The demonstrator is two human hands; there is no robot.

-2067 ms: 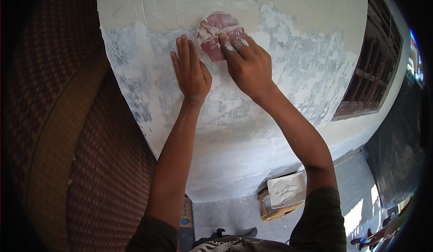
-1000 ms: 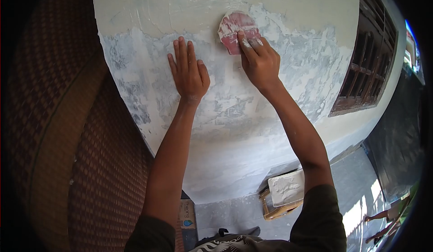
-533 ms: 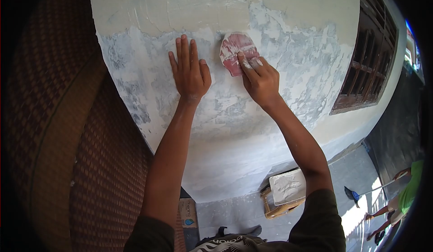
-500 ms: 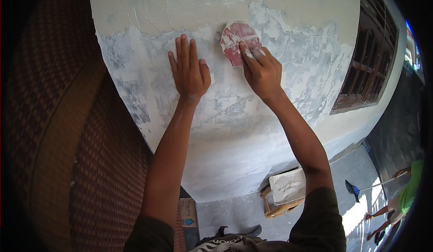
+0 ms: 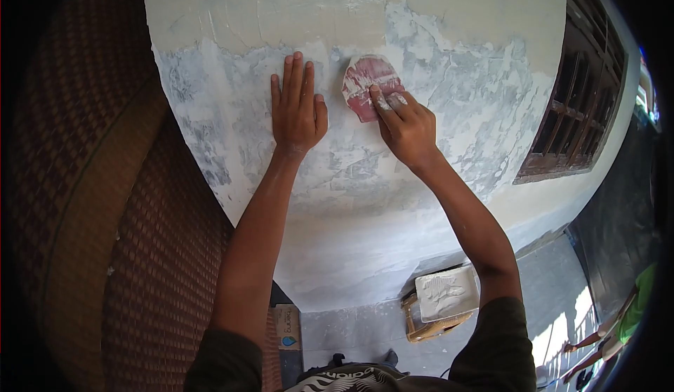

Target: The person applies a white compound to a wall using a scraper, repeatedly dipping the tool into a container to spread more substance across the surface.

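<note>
My left hand [image 5: 298, 111] lies flat on the wall [image 5: 337, 230], fingers stretched upward and empty. To its right, my right hand [image 5: 404, 127] grips a red putty scraper [image 5: 370, 83] smeared with white paste and holds it against the wall. Its index and middle fingers press on the scraper's face, and white paste coats the fingertips. Patchy white and grey filler covers the wall around both hands, with a smoother cream band above.
A tray of white paste [image 5: 446, 295] rests on a wooden stool [image 5: 430, 327] at the wall's foot. A woven screen [image 5: 161, 251] stands at left, a cardboard box [image 5: 287, 327] below it. A brown window [image 5: 579, 104] is at right. Another person [image 5: 628, 322] is at lower right.
My right hand and the scraper have moved a little down the wall. My left hand stays flat in nearly the same place. The other person has shifted, and the blue broom has left the view.
</note>
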